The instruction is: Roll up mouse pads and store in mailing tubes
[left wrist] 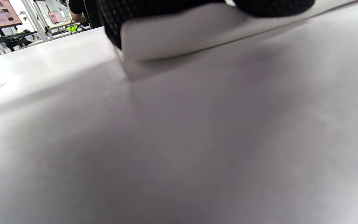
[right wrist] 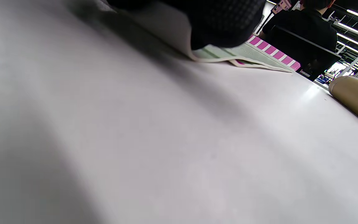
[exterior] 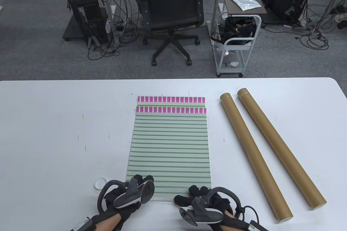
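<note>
At the bottom centre of the frame, left hand (exterior: 130, 193) and right hand (exterior: 202, 204) each have a curled grip lifting the top mouse pad's (exterior: 169, 149) near edge, and uneven lifting could skew the roll or drag the lower pad (exterior: 170, 103).

Mouse pads: the top mouse pad (exterior: 169, 149) lies flat at the middle of the desk (exterior: 54, 133), on a lower mouse pad (exterior: 171, 101) whose far edge shows beyond it.
Mailing tubes: the near tube (exterior: 254, 155) and the far tube (exterior: 280, 148) lie side by side right of the pads, apart from them, slanting from far-left to near-right.
Cap: the cap (exterior: 99, 183) sits left of the pads' near corner, just beside the left hand.
Left hand: the left hand (exterior: 132, 191) is at the top pad's near-left corner, fingers on its near edge, lifted there in the left wrist view.
Right hand: the right hand (exterior: 202, 201) is at the near-right edge, fingers on it.
Behind the desk: a chair (exterior: 169, 6) stands on the floor, a cart (exterior: 237, 33) to its right.
</note>
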